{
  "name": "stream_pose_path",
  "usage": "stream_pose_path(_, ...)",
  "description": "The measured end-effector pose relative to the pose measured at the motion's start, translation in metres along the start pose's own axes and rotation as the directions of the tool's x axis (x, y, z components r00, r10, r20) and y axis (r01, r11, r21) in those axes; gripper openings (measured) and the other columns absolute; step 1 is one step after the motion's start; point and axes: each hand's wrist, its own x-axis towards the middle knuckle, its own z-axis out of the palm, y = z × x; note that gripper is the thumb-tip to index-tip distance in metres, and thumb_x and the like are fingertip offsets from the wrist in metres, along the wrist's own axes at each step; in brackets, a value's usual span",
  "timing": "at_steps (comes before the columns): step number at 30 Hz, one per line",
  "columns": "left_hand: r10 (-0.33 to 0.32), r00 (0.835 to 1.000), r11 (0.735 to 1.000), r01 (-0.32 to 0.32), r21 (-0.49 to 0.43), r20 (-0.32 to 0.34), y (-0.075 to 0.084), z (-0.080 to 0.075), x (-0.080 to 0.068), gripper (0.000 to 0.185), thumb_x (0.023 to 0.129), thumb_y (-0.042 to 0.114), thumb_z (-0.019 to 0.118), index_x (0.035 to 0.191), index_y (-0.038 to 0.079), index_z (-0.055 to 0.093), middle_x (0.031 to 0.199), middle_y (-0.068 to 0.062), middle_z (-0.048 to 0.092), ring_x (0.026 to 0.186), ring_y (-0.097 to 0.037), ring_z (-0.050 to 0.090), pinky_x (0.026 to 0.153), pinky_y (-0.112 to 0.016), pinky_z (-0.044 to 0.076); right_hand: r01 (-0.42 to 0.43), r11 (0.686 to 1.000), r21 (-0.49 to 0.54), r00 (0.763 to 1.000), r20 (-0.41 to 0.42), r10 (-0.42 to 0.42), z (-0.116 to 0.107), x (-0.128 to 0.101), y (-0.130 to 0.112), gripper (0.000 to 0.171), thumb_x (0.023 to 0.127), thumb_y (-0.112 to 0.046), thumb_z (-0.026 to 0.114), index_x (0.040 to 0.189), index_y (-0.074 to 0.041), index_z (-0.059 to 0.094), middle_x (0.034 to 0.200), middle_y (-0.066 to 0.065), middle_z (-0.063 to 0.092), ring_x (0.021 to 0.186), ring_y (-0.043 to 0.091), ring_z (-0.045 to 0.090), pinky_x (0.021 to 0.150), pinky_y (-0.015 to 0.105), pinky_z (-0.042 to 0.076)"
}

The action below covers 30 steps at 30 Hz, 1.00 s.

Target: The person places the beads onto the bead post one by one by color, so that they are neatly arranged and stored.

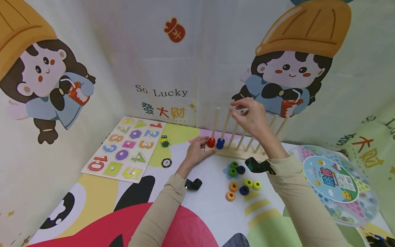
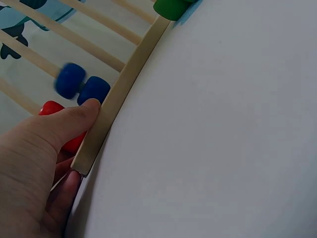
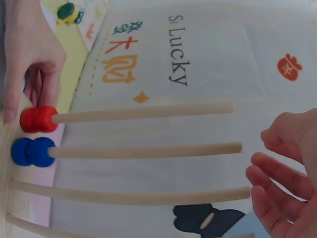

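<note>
A wooden bead rack with a long base (image 1: pixel 234 153) and a row of upright pegs stands at the back of the table. Red beads (image 3: pixel 38 119) sit low on the end peg, and two blue beads (image 3: pixel 33 152) on the peg beside it. My left hand (image 1: pixel 196 150) grips the base's left end, thumb on the front (image 2: pixel 91 111), some fingers hidden behind. Near the top of the blue beads' peg is my right hand (image 1: pixel 250 115), its fingers loosely bent, apart from the peg and holding nothing. The upper blue bead looks blurred in the left wrist view.
Loose green beads (image 1: pixel 232 172), dark blue beads (image 1: pixel 244 190), yellow beads (image 1: pixel 256 185) and orange beads (image 1: pixel 230 196) lie before the rack. A number board (image 1: pixel 123 164), small toy (image 1: pixel 165 141) and round chip (image 1: pixel 166 163) lie left; a clear round case (image 1: pixel 367 192) lies right.
</note>
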Motion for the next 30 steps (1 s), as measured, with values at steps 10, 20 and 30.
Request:
stream_pose_path(10,-0.030,1.000,1.000,0.030,0.002,-0.003,0.004,-0.003,0.001,0.058,0.081,0.027,0.082,0.127,-0.003,0.064,0.139,-0.008,0.058,0.129,-0.025,0.051,0.097,-0.035,0.050,0.007,0.997,0.076,1.000,0.024,-0.009,-0.013,-0.031,0.007,0.020,0.093,-0.009,0.066,0.109,0.002,0.072,0.103,0.016,0.071,0.091,0.025,0.065,0.073,0.014,0.048)
stream_pose_path(20,-0.054,0.998,0.998,0.054,-0.012,0.019,0.005,0.000,0.000,0.059,0.081,0.026,0.082,0.129,-0.003,0.063,0.139,-0.008,0.057,0.121,-0.024,0.057,0.095,-0.033,0.051,-0.142,0.988,0.058,0.970,0.206,0.127,0.008,-0.098,0.065,0.019,0.088,-0.003,0.072,0.105,0.003,0.072,0.100,0.016,0.072,0.087,0.028,0.069,0.071,0.026,0.056)
stream_pose_path(30,-0.049,0.999,0.998,0.050,-0.029,0.006,0.004,0.000,-0.001,0.059,0.080,0.025,0.083,0.127,-0.004,0.063,0.139,-0.008,0.058,0.121,-0.024,0.057,0.094,-0.033,0.052,-0.250,0.967,0.058,0.903,0.375,0.211,0.026,-0.147,0.100,0.027,0.084,-0.003,0.075,0.109,0.004,0.070,0.106,0.018,0.070,0.094,0.033,0.068,0.076,0.043,0.058)
